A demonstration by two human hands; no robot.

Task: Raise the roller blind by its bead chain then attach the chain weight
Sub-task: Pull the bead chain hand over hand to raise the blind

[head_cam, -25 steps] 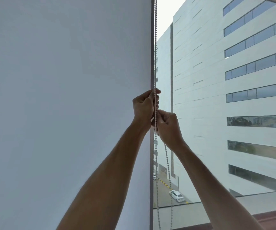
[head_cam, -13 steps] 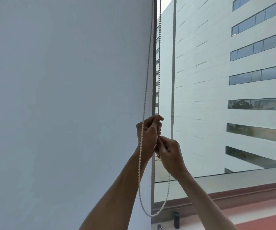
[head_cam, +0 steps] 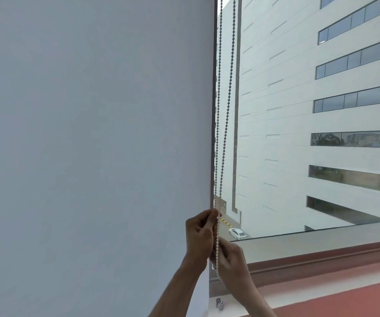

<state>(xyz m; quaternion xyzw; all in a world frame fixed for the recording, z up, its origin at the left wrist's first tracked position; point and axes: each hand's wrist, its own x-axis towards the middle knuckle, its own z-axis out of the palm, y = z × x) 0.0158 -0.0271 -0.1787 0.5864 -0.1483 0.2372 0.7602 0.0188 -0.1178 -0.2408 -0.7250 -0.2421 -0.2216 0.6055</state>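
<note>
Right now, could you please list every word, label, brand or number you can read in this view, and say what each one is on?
None: no readable text shows anywhere.
Roller blind: plain fabric, no label.
Bead chain, in both hands' grip: no marking.
Building across the street: no sign or number visible.
White car below: too small to read any plate.
Small metal fitting on the sill: no legible marking.
</note>
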